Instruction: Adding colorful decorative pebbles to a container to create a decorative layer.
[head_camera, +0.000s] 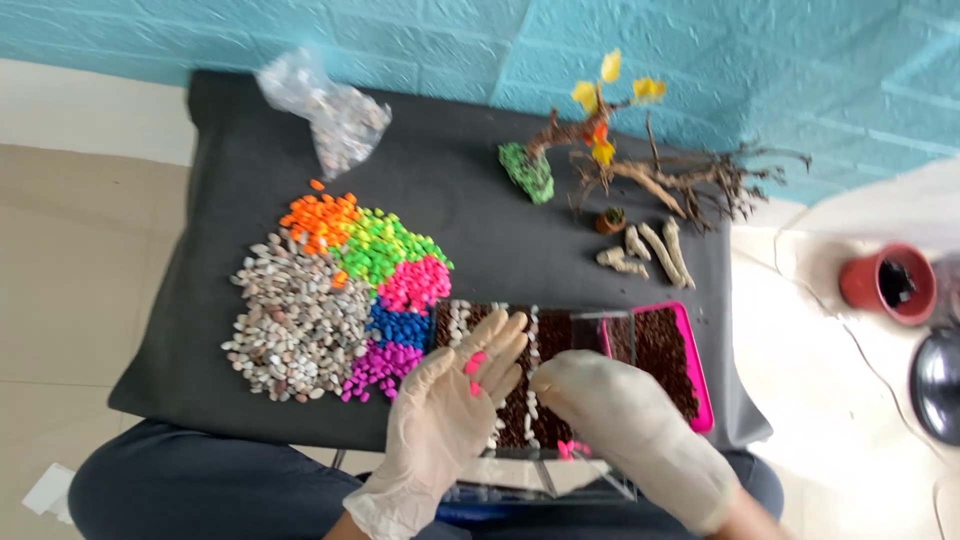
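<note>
Left hand (455, 400) gloved, palm up, fingers apart, few pink pebbles (474, 366) resting on palm. Right hand (610, 410) gloved, fingers curled down over clear tank (560, 400); pinch hidden, cannot tell. More pink pebbles at tank's near edge. Colour piles (385, 290) lie left on black mat (480, 200). Best practice: drop pebbles singly, low, keeping soil (665, 360) undisturbed.

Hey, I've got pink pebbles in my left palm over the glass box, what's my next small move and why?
Probably pinch one pink pebble from the open left hand with the right hand and set it beside the pink pebbles at the near edge of the glass box. The right hand already rests there.
</note>
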